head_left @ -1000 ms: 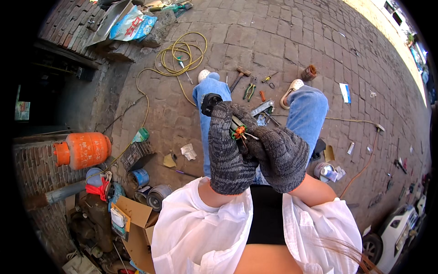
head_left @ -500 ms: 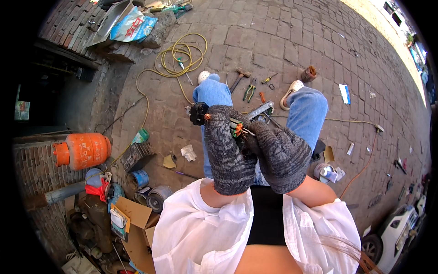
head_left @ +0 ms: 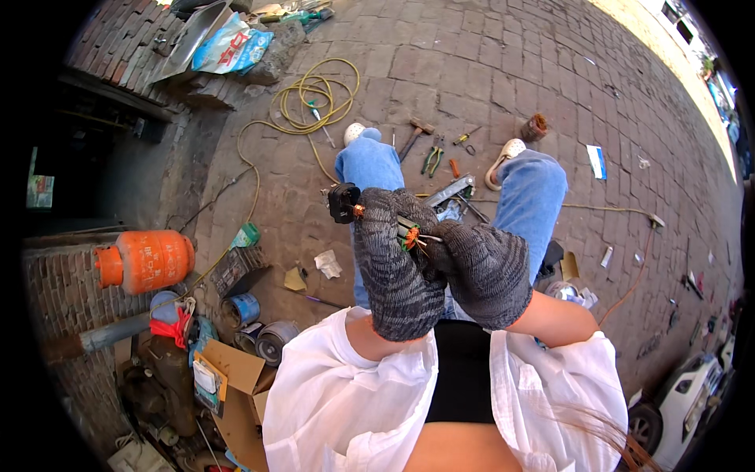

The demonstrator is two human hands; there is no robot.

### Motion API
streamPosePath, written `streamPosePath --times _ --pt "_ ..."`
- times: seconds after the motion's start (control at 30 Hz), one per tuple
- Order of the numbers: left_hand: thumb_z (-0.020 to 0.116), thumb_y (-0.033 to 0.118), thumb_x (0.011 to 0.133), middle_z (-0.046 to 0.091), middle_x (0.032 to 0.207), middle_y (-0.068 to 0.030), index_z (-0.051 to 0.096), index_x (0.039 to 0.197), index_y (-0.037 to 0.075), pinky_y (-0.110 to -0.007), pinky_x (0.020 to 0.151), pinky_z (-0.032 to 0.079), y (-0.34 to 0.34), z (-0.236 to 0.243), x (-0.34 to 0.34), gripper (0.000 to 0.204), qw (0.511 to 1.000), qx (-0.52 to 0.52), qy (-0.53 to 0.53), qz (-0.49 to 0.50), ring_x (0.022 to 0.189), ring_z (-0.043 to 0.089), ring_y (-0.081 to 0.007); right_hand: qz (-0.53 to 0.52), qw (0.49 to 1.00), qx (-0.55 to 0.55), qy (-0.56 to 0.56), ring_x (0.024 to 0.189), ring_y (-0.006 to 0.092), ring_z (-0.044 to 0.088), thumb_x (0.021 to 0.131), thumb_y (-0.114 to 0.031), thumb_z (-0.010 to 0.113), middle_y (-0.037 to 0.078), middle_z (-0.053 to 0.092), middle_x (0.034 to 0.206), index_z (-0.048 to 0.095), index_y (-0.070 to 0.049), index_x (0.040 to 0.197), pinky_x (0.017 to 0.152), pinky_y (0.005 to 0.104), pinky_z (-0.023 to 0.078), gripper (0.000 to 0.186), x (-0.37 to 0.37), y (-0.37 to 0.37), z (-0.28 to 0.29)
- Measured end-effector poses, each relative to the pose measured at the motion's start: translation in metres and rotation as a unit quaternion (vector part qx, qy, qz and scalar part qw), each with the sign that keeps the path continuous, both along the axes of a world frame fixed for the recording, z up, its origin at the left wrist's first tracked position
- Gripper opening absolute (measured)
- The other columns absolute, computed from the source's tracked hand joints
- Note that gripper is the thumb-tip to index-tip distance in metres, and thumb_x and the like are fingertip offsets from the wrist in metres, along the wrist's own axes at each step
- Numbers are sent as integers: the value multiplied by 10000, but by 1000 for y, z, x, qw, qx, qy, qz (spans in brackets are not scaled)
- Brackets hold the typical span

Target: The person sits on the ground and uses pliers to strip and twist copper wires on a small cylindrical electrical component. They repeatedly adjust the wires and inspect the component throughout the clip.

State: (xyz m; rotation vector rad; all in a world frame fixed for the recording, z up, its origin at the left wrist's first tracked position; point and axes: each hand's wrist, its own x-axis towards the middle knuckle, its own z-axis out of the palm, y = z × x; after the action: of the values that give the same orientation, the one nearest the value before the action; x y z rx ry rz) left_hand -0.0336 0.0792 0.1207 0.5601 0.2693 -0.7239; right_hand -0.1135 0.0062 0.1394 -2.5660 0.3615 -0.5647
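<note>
Both my hands wear dark grey knitted gloves and meet in front of me. My left hand is closed around a small electric part with a black plastic block at its far left end. Copper windings show beside the block, and orange and pale loose wire ends stick out on the other side of the fingers. My right hand is closed, its fingertips at those wire ends against the left hand. The glove hides how much it grips. Beyond the hands, a grey metal tool lies on the bricks.
Pliers, a hammer and a screwdriver lie ahead between my feet. A coiled yellow cord is at the far left. An orange gas cylinder, cans and a cardboard box stand at left. A white car is at right.
My hands shift slightly right and down with the electric part still held. The right glove turns a little, and more of the loose wire ends shows between the hands.
</note>
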Motion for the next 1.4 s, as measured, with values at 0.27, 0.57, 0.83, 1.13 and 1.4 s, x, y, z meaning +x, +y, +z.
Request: streamPosePath --times 0.27,0.57,0.83,1.13,1.4 --pt "523 349 858 601 829 -15 591 904 139 -306 718 513 6 -23 4 226 997 1 -12 -70 768 591 -158 51 992 116 -12 576 291 578 756 -217 608 106 549 631 544 -76 961 501 376 446 257 0 -13 0" --pt "501 281 876 592 893 -13 560 972 111 -289 777 489 8 -18 6 204 983 -132 -22 -130 845 569 -147 75 936 344 17 620 262 616 835 -176 561 157 604 698 560 -9 1030 572 313 481 257 -7 -21 -1" --pt "499 209 879 527 800 -34 507 865 50 -243 646 442 -2 -34 24 160 954 -79 -58 -283 730 521 -113 123 722 674 99 893 159 586 869 -149 524 137 592 1014 528 25 1093 760 270 474 283 -24 -33 -21" --pt "420 196 908 452 1139 -103 391 1220 63 -303 887 428 -2 -63 -10 340 931 -167 -83 -315 1016 494 -172 120 692 711 27 903 169 584 887 -88 465 148 547 1108 493 19 1146 771 283 466 281 -52 -22 -9" --pt "450 343 895 604 931 -98 560 1028 84 -341 786 493 -1 -46 9 311 966 35 -114 -229 873 589 -214 -50 939 341 3 692 277 607 848 -138 512 165 602 796 567 -3 1003 576 336 465 213 -34 -12 -3"
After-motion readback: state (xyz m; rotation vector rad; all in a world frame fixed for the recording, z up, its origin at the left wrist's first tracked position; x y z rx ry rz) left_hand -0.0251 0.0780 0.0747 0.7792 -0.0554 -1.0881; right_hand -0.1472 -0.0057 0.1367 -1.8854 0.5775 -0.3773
